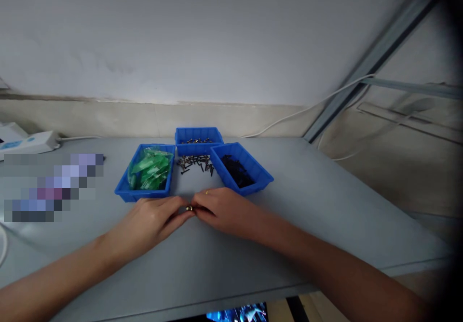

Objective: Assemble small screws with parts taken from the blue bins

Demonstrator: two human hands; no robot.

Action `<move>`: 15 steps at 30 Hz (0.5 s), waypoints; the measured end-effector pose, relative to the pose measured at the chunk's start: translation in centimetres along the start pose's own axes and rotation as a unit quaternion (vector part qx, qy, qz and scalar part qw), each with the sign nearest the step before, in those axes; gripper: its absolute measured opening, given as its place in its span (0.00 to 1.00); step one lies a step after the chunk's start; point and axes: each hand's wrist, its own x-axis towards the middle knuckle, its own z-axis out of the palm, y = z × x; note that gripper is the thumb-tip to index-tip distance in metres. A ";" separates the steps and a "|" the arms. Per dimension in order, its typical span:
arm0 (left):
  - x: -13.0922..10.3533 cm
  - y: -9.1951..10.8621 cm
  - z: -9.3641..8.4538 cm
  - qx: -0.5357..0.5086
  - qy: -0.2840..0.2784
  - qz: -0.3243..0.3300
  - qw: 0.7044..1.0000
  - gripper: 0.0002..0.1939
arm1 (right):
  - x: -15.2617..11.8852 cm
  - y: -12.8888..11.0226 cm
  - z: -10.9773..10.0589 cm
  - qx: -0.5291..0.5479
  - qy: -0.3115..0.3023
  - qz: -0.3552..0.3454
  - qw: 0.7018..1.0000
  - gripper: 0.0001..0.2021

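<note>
My left hand (156,218) and my right hand (224,211) meet above the grey table, fingertips pinched together. Between them shows a small brass-coloured metal piece (189,208); its exact kind is too small to make out. The left thumb and forefinger close on it, while the right fingertips touch its other side, partly hiding it. Just beyond the hands lies a loose pile of dark screws (195,161). To the left of the pile, a blue bin (125,196) holds green plastic packets (151,168). A blue bin (258,172) on the right contains small black parts (237,171).
Behind the pile stands another blue bin (198,133) with brassy pieces inside. A white power strip (39,142) lies at the far left. A white cable (289,116) runs along the wall to a metal frame (336,95) on the right. A lit screen (238,313) shows below the table's front edge.
</note>
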 end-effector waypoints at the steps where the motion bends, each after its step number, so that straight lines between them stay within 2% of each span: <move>1: 0.0 0.0 0.1 0.003 0.008 0.005 1.000 0.12 | 0.1 0.0 0.2 0.003 0.000 0.001 1.000 0.06; 5: 0.0 0.1 0.0 0.018 0.036 0.022 0.999 0.12 | 0.4 0.1 0.7 0.038 0.007 -0.012 0.999 0.06; 9: -0.1 0.2 -0.2 0.029 0.050 0.029 0.998 0.11 | 0.5 0.1 0.8 0.022 0.011 -0.020 0.999 0.06; 15: -0.1 -0.1 -0.2 0.038 -0.005 0.009 0.999 0.10 | 0.1 0.2 0.4 -0.046 0.023 -0.006 0.999 0.06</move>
